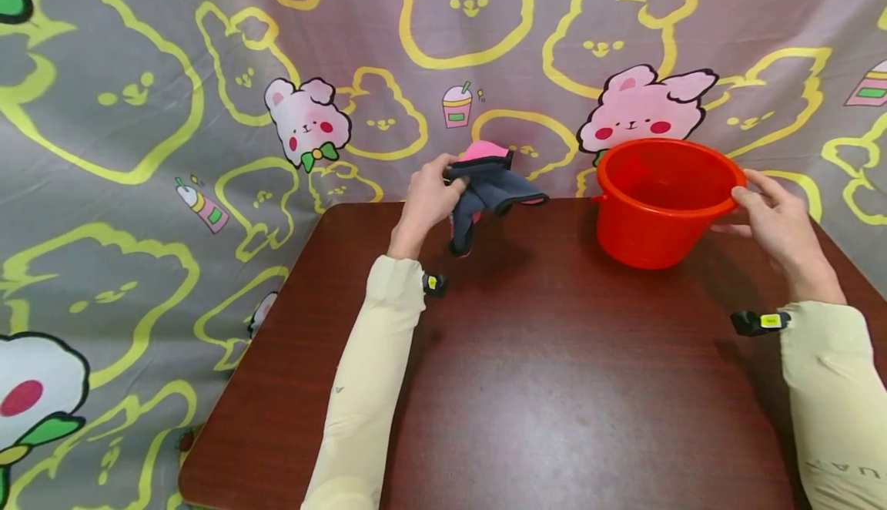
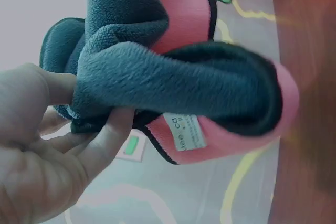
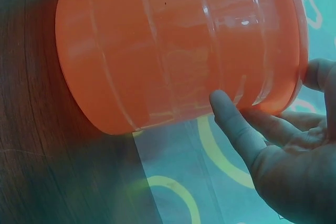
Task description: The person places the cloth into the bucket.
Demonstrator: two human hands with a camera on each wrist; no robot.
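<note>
My left hand (image 1: 433,190) pinches a cloth (image 1: 495,186), dark grey and fluffy on one side, pink on the other, with black edging. It hangs in folds above the far part of the table. The left wrist view shows the cloth (image 2: 178,80) bunched between thumb and fingers, a white printed label (image 2: 185,130) on its pink side. To the right, my right hand (image 1: 779,221) grips the rim of a red plastic bucket (image 1: 647,236). In the right wrist view, fingers lie along the side of the bucket (image 3: 173,51). What lies deep inside the bucket is hidden.
The dark brown wooden table (image 1: 554,387) lies below both hands. Behind it and to the left hangs a grey curtain (image 1: 388,25) with yellow outlines and cartoon rabbits, close to the table's far edge. A small black device (image 1: 758,322) sits at the right cuff.
</note>
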